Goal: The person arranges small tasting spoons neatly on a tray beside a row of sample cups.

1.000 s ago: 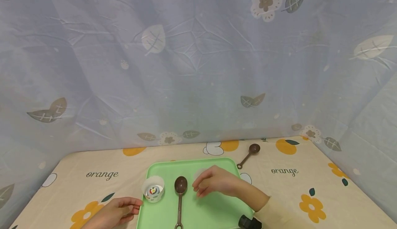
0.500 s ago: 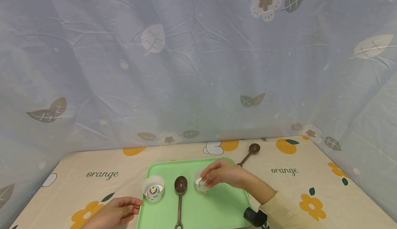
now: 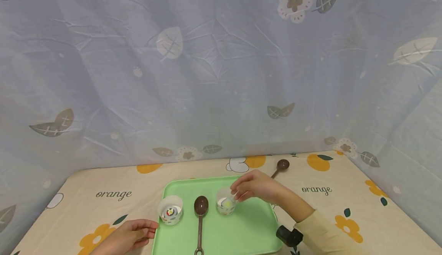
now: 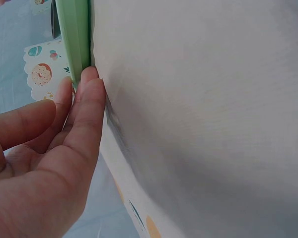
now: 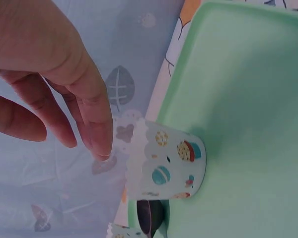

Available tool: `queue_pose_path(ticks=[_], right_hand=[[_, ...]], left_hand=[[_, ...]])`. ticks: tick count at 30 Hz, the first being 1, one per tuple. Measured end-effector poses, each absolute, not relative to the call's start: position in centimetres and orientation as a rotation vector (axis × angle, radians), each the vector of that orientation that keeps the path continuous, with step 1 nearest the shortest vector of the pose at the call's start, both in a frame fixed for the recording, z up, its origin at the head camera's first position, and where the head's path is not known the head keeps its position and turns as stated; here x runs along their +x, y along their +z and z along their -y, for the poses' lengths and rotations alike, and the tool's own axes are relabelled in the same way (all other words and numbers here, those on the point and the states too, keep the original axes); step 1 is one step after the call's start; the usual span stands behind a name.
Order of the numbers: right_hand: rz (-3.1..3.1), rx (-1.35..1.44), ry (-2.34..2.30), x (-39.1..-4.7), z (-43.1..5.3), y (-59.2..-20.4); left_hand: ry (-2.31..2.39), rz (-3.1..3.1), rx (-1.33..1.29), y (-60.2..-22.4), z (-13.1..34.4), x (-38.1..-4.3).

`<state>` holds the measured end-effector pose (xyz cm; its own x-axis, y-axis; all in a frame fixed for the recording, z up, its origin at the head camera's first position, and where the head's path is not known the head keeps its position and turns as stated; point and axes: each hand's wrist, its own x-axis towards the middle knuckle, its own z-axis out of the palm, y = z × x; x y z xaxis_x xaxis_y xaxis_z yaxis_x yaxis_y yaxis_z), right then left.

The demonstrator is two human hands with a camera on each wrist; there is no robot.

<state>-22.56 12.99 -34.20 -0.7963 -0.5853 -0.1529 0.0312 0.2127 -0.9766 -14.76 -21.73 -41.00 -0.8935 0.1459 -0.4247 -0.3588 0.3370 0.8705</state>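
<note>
My left hand (image 3: 126, 235) touches the left rim of the green tray (image 3: 248, 232) with its fingertips. In the left wrist view the fingers (image 4: 84, 124) lie nearly straight along the tray's edge. My right hand (image 3: 259, 187), its fingers loosely bent, hovers just beside and above a white patterned paper baking cup (image 3: 225, 210). A yellow-green piece (image 3: 228, 203) shows inside that cup. In the right wrist view the fingertips are apart from the cup and nothing is between them. Another baking cup (image 3: 171, 219) with a small colourful item inside stands at the tray's left.
A brown long-handled measuring spoon (image 3: 201, 207) lies on the tray between the cups. A similar spoon (image 3: 283, 165) lies on the tablecloth (image 3: 345, 193) beyond the tray's far right corner. A patterned curtain (image 3: 221, 74) hangs behind the table. A black wrist device (image 3: 289, 236) is below my right forearm.
My right hand has moved from in front of the right cup to its fingers at the opening, then away up and right. The cup and its contents have come into view. My left hand stays put.
</note>
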Motion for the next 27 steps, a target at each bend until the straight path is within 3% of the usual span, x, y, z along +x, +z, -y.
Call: queue_pose_path(ticks=[27], right_hand=[[-2.12, -0.492, -1.616, -24.6, -17.6, -33.7]], left_hand=[[1.592, -2.162, -0.19, -41.1, 21.7, -14.8]])
